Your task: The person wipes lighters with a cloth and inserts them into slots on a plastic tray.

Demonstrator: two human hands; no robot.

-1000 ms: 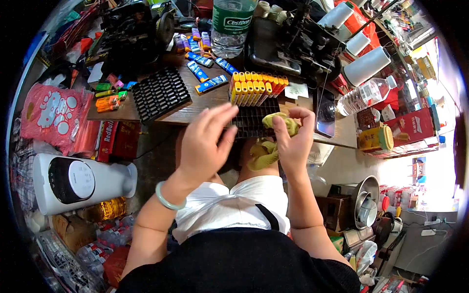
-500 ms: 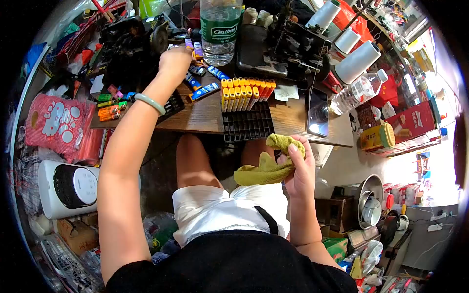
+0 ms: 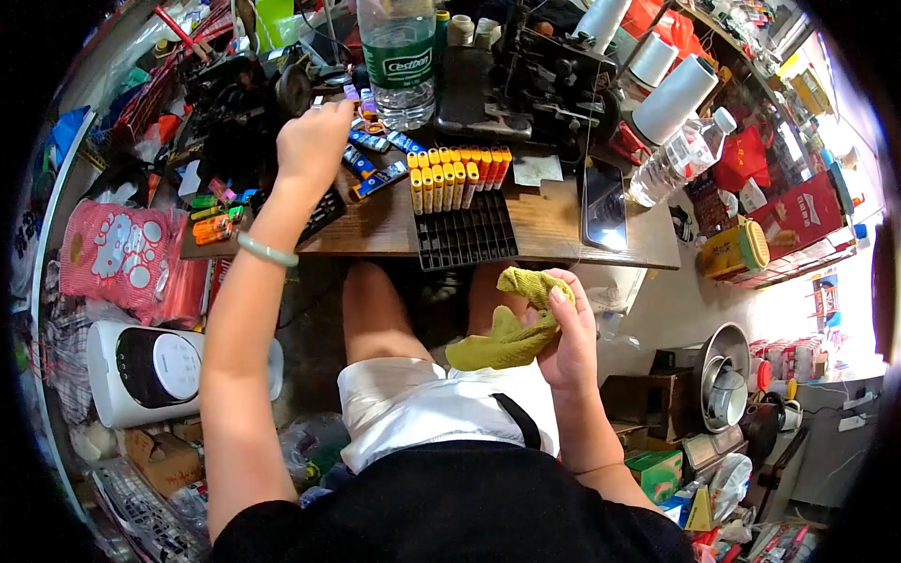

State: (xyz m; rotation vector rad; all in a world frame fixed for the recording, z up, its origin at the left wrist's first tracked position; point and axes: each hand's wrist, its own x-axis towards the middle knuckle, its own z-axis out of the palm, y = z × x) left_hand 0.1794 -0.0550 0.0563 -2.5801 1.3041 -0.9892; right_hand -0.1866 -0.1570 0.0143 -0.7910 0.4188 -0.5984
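Got a yellow-green cloth (image 3: 507, 340) in right hand (image 3: 571, 336), pinched between thumb and fingers, with loose end drooping over the lap, just off near edge of worktop (image 3: 371, 235)
Reaching across worktop with left hand (image 3: 316, 141), over near the purple lighters (image 3: 353, 93), wearing a pale green bangle (image 3: 267, 249); fingertips hidden, so can't tell if gripping or only touching
Seeing a black grid tray (image 3: 466, 233) at near edge of worktop, with yellow and orange-topped lighters (image 3: 446, 185) standing upright in far rows
Can see blue lighters (image 3: 380, 180) lying loose just left of those, plus a second black tray (image 3: 327, 212) half hidden behind left forearm
Further left, spotting a small pile of orange lighters (image 3: 213, 229)
Behind, seeing a big Cestbon bottle (image 3: 399, 70) just right of left hand, then a black sewing machine (image 3: 563, 89)
On the right, seeing a white paper slip (image 3: 538, 170), a phone (image 3: 603, 206), a tilted clear bottle (image 3: 676, 167) and white thread cones (image 3: 676, 98)
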